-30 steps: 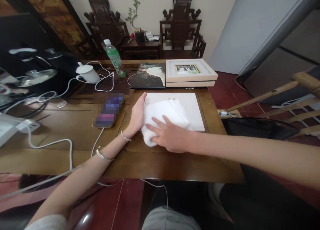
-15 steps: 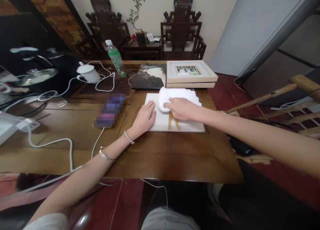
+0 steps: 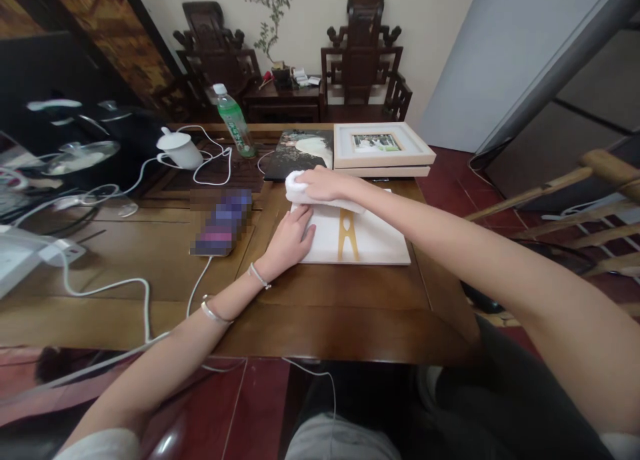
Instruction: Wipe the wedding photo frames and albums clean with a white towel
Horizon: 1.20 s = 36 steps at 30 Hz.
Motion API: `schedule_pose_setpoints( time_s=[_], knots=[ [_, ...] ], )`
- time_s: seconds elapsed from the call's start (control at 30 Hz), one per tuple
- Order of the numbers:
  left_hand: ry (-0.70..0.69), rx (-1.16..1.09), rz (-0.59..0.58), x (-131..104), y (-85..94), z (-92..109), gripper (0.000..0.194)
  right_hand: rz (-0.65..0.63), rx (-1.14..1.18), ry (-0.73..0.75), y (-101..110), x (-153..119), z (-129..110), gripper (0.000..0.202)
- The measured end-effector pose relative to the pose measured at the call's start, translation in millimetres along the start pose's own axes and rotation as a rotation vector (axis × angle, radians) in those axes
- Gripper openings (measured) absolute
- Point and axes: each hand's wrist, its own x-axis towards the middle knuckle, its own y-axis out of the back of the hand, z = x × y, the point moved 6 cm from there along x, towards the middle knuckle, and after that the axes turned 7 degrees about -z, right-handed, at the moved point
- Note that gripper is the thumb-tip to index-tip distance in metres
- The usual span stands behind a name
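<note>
white plastic marks the far left of your table (image 3: 320, 320), where a power strip (image 3: 60, 252) sits among loose cables, with a glass-lidded pot (image 3: 83, 160) beyond it. next comes a white lidded cup (image 3: 183, 153), with a thin white cord looped just beside it. nearer to you lies a phone (image 3: 223, 227), its screen blurred out and a cable running from its near end; farther back stands a green bottle (image 3: 235, 123). your left hand (image 3: 293, 235) rests palm down with its fingers on the left edge of a white board (image 3: 325, 240), the hand spread loosely and gripping nothing. your right hand (image 3: 324, 183) is closed over a bunched white cloth (image 3: 295, 191), which lies across the far part of the board, just beyond your left fingertips. below the cloth, a yellow a-shaped piece (image 3: 347, 236) shows on the board's face. behind your right hand lies a black picture panel (image 3: 285, 163), and right beside it a pale framed photo (image 3: 377, 143) rests on another pale frame (image 3: 400, 171)
</note>
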Motion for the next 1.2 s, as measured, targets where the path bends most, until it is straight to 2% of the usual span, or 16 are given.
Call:
schedule_pose_setpoints(
  time_s=[0.1,0.27,0.33,0.4,0.47,0.6,0.7,0.77,0.87,1.0,1.2],
  knots=[
    [0.008,0.014,0.002,-1,-0.4,0,0.042,-0.003,0.018,-0.045,3,-15,21,0.036],
    [0.018,0.017,-0.004,-1,-2.1,0,0.043,0.043,0.037,-0.159,-1,-59,74,0.04],
    [0.028,0.021,-0.013,-1,-2.0,0,0.043,0.059,0.004,-0.193,-10,-80,86,0.041],
    [0.033,0.029,-0.022,-1,-1.7,0,0.044,0.04,-0.035,-0.211,-26,-103,86,0.038],
    [0.033,0.035,-0.028,-2,-1.3,0,0.044,0.028,-0.055,-0.201,-46,-127,72,0.038],
    [0.035,0.031,-0.032,-2,-1.2,0,0.044,0.091,-0.097,-0.125,-84,-178,21,0.041],
    [0.042,0.023,-0.027,-2,-1.0,-1,0.044,0.133,-0.153,0.004,-101,-206,-15,0.042],
    [0.04,0.011,-0.03,-2,-1.3,-1,0.045,0.136,-0.174,0.045,-107,-215,-27,0.041],
    [0.045,-0.021,-0.036,-1,-2.1,0,0.046,0.163,-0.186,0.058,-107,-213,-32,0.04],
    [0.071,-0.084,-0.003,0,-0.9,-2,0.046,0.235,-0.23,0.113,-108,-194,-41,0.029],
    [0.157,-0.314,0.077,1,5.7,-11,0.047,0.277,-0.304,0.327,-111,-157,-82,0.023]
  ],
)
